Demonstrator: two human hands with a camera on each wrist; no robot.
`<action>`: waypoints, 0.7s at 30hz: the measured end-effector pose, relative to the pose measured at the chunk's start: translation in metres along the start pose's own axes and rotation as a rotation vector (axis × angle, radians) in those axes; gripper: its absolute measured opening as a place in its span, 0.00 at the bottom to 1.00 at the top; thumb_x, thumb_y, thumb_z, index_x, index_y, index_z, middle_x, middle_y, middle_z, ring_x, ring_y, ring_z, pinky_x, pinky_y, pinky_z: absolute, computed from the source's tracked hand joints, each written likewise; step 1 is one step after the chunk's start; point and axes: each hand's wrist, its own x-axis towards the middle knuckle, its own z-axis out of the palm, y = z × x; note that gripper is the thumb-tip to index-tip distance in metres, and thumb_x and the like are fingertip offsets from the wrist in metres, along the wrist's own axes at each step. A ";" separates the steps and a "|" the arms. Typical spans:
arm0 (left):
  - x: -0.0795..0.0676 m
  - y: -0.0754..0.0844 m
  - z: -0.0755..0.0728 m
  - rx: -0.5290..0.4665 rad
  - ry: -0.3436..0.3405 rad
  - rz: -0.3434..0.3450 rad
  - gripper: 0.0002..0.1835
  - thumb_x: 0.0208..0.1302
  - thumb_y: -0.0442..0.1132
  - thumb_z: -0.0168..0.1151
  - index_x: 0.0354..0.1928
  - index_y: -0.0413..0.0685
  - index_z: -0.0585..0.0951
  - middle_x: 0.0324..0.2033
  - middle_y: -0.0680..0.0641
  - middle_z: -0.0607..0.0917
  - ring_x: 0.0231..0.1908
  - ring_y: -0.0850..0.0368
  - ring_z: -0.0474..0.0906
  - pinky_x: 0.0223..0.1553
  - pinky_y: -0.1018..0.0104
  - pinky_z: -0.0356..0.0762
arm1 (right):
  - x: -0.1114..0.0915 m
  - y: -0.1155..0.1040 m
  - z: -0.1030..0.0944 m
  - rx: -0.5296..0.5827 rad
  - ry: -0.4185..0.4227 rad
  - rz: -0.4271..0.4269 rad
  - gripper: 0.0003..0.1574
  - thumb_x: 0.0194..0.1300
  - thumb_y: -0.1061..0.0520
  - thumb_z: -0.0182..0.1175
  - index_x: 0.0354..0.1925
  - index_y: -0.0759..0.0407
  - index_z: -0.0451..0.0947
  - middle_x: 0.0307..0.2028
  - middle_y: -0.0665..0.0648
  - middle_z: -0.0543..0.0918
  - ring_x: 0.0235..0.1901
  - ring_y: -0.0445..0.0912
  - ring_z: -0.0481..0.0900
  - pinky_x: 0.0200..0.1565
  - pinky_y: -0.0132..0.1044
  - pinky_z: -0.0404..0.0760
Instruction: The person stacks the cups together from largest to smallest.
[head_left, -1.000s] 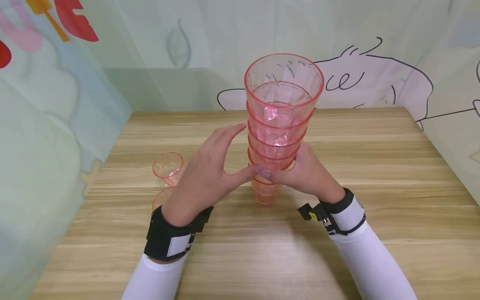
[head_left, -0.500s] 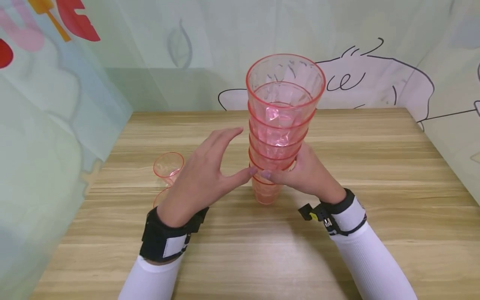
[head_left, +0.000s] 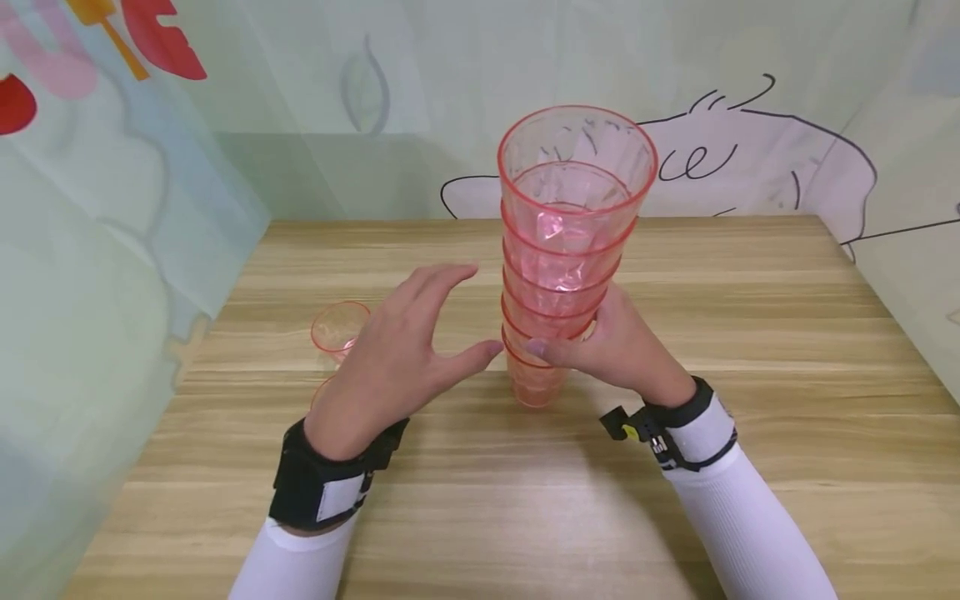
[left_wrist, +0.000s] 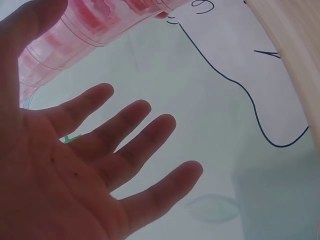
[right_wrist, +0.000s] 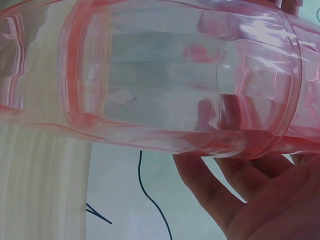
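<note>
A tall stack of nested clear pink plastic cups (head_left: 562, 258) stands upright in the middle, mouths facing up. My right hand (head_left: 622, 354) grips it low on the right side, thumb across the front; in the right wrist view, fingers (right_wrist: 205, 187) wrap the far side of the cup wall (right_wrist: 165, 80). My left hand (head_left: 393, 354) is beside the stack on the left, fingers spread and thumb tip right by a lower rim. The left wrist view shows that palm (left_wrist: 60, 185) with nothing in it, the stack (left_wrist: 100, 22) passing behind the thumb.
Left of the stack, a pink cup (head_left: 339, 327) stands on the wooden table (head_left: 480, 500). Nearer me, another pink rim (head_left: 318, 390) shows, mostly hidden by my left hand. A printed cloth backdrop (head_left: 300, 83) rises behind the table and along its sides.
My left hand has drawn away from the stack, leftward and slightly down, its fingers and thumb parting from the cups. My right hand keeps its grip, and the stack stays nearly in place.
</note>
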 end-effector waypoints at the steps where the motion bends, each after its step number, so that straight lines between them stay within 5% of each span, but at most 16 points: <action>1: -0.001 0.000 0.000 0.003 0.001 -0.001 0.40 0.60 0.57 0.71 0.68 0.43 0.72 0.63 0.44 0.76 0.64 0.50 0.71 0.62 0.51 0.72 | 0.000 0.000 0.000 -0.004 0.001 0.000 0.43 0.52 0.51 0.79 0.63 0.52 0.70 0.54 0.50 0.82 0.53 0.48 0.80 0.58 0.46 0.77; 21: -0.013 0.003 -0.002 0.111 -0.012 -0.040 0.42 0.56 0.64 0.69 0.66 0.45 0.74 0.63 0.40 0.76 0.63 0.44 0.72 0.60 0.44 0.72 | 0.000 0.001 0.000 -0.019 0.010 0.030 0.42 0.51 0.53 0.78 0.61 0.53 0.71 0.52 0.49 0.82 0.52 0.47 0.81 0.58 0.46 0.77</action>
